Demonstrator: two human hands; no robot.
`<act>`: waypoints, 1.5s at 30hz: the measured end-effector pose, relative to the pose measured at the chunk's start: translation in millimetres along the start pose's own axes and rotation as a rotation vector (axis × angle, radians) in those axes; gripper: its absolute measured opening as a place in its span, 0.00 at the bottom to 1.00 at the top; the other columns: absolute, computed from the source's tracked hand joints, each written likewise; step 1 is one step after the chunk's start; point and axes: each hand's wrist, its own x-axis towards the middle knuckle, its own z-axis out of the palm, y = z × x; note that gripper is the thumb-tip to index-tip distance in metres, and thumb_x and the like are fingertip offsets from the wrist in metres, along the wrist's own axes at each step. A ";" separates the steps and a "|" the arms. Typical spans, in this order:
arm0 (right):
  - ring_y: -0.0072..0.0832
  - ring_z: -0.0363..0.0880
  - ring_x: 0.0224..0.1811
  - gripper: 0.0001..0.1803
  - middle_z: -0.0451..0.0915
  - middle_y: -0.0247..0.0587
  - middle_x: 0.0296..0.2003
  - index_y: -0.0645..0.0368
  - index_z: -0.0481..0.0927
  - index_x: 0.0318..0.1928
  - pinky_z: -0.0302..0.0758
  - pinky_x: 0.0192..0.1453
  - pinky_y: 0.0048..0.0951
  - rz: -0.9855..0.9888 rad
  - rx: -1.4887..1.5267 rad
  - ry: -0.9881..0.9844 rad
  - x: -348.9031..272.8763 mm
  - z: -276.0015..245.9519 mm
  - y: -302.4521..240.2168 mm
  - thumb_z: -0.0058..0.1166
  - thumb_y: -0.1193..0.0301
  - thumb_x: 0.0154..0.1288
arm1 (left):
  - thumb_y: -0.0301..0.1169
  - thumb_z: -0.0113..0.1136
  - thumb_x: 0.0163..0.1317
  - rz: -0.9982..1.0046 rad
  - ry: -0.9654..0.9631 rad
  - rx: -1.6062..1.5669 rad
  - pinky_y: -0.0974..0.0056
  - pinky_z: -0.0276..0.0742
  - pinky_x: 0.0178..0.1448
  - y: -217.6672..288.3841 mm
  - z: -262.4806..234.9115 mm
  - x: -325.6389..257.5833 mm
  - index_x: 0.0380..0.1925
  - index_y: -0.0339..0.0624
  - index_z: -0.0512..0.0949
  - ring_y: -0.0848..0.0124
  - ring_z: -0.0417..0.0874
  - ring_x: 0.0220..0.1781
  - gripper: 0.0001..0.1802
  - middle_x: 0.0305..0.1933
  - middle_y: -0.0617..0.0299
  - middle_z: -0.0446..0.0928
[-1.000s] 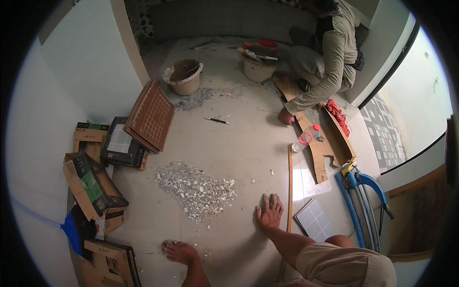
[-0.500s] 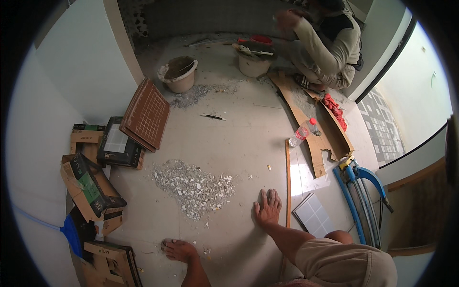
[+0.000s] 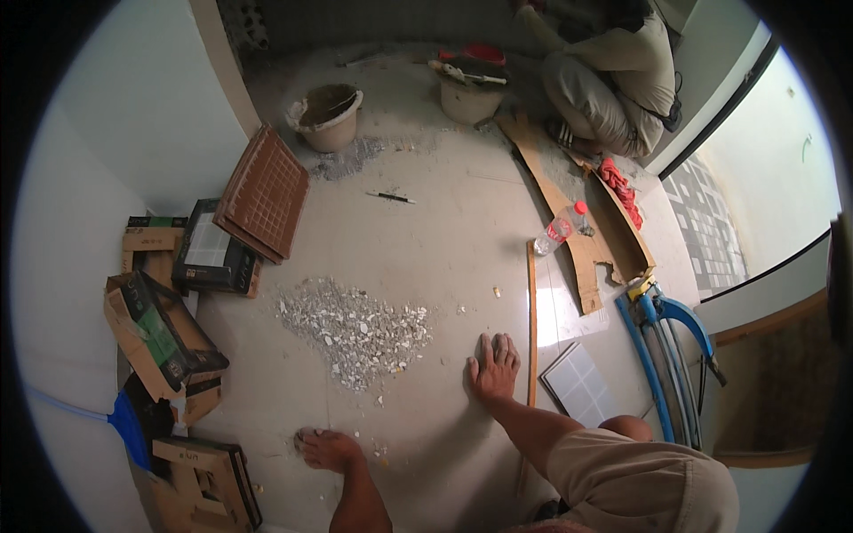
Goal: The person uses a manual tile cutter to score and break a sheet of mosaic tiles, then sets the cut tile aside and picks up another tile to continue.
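My right hand [image 3: 496, 366] lies flat on the pale tiled floor [image 3: 426, 435], fingers stretched forward, close to a thin wooden strip [image 3: 532, 333]. Lower and to the left, my left hand [image 3: 327, 449] also rests on the floor with its fingers pointing left; nothing shows in it. Ahead of both hands spreads a heap of broken white and grey chips [image 3: 360, 333], touching neither. A few loose bits are scattered near my left hand. To the right of the strip lies a grey tile with a light grid [image 3: 577, 384].
Torn boxes [image 3: 164, 333], brown tiles [image 3: 265, 195] and a blue broom [image 3: 133, 431] line the left wall. Two buckets [image 3: 327, 124] stand far off. A co-worker [image 3: 613, 80] squats far right by cardboard [image 3: 577, 249], a bottle [image 3: 562, 226] and a blue tile cutter [image 3: 662, 355]. A pen [image 3: 391, 197] lies mid-floor.
The whole view has shifted slightly, so floor things sit a little higher. Both my hands stay on the floor. The co-worker's raised arm has moved forward and up, partly out of view.
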 end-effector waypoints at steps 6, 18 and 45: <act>0.48 0.45 0.83 0.37 0.56 0.57 0.76 0.51 0.63 0.77 0.42 0.83 0.53 0.011 -0.014 0.007 -0.7 6.1 -4.6 0.48 0.50 0.73 | 0.39 0.44 0.75 -0.015 -0.048 -0.019 0.42 0.61 0.74 -0.4 -2.5 3.4 0.62 0.39 0.69 0.48 0.71 0.67 0.21 0.66 0.45 0.70; 0.50 0.46 0.82 0.37 0.56 0.56 0.76 0.51 0.63 0.77 0.43 0.82 0.54 0.005 -0.021 0.012 1.3 3.5 -8.7 0.48 0.51 0.72 | 0.39 0.47 0.75 -0.022 -0.025 -0.016 0.43 0.60 0.75 -1.7 -1.2 5.1 0.64 0.39 0.68 0.49 0.67 0.73 0.23 0.73 0.46 0.66; 0.54 0.39 0.85 0.41 0.49 0.63 0.79 0.55 0.53 0.81 0.35 0.82 0.59 -0.027 -0.134 -0.095 8.3 12.5 -5.0 0.41 0.51 0.74 | 0.45 0.37 0.81 0.073 -0.046 0.161 0.41 0.65 0.70 -19.1 31.4 -3.3 0.64 0.39 0.69 0.48 0.73 0.65 0.24 0.61 0.49 0.73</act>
